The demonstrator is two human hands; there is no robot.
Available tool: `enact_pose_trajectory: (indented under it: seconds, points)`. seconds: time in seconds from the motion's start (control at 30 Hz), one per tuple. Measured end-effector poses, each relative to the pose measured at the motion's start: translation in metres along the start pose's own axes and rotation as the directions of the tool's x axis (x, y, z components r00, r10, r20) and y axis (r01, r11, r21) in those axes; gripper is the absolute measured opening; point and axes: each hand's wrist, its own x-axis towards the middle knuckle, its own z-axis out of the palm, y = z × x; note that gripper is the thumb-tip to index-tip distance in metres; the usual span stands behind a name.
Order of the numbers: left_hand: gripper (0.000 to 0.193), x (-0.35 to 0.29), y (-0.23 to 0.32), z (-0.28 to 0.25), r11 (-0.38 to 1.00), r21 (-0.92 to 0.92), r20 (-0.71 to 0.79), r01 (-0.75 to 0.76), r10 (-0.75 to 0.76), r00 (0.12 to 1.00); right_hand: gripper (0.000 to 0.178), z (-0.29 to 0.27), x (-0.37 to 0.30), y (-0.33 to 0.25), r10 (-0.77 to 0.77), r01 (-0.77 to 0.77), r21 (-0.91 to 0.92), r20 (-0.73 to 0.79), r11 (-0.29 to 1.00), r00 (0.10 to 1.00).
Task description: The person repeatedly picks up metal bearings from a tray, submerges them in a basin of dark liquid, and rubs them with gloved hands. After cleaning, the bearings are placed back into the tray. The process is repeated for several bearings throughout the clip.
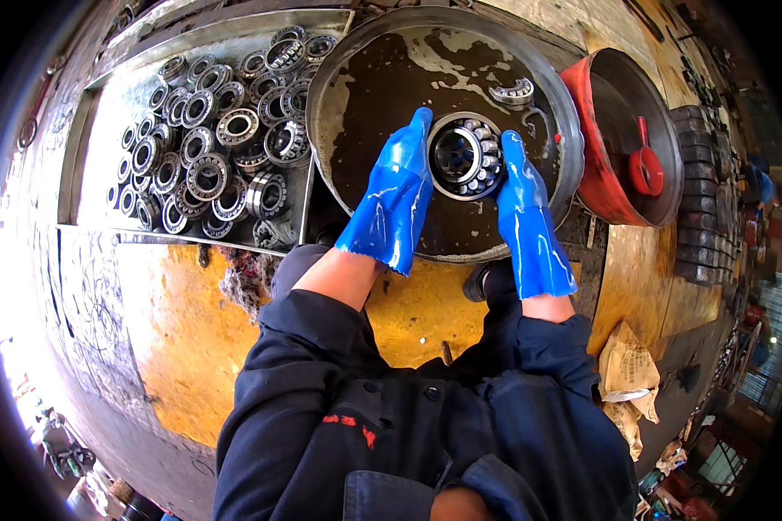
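Note:
Both my hands wear wet, shiny blue rubber gloves and hold one large steel roller bearing point(466, 193) between them. My left hand point(402, 169) grips its left side, thumb up along the rim. On the opposite side, my right hand point(523, 187) presses against the outer ring. The inner ring is tilted within the outer one, so a row of rollers shows at the right. Below the bearing is a wide round metal basin point(320, 113) of dark, murky liquid with pale foam. A curved bearing part with rollers point(512, 92) pokes out of the liquid at the upper right.
Left of the basin, a shallow metal tray point(87, 161) holds many loose bearings point(207, 176). To the right stands a red tub point(595, 143) with a red scoop point(645, 169) inside. Dark stacked blocks point(696, 195), a torn paper bag point(627, 369) and a grey rag point(245, 282) lie around.

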Motion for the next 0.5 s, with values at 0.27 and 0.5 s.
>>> enact_pose_trajectory:
  seconds: [0.27,0.5]
  points:
    - [0.053,-0.007,0.001,0.005,0.996,0.084,-0.049,0.022,-0.018,0.999,0.040,0.001,-0.005,-0.005,-0.019,0.020,-0.068,0.007,0.998,1.000]
    - [0.042,-0.015,0.023,0.017,0.922,-0.232,0.051,0.309,-0.305,0.951,0.040,0.014,0.008,-0.010,-0.034,0.050,-0.226,0.073,0.973,0.997]
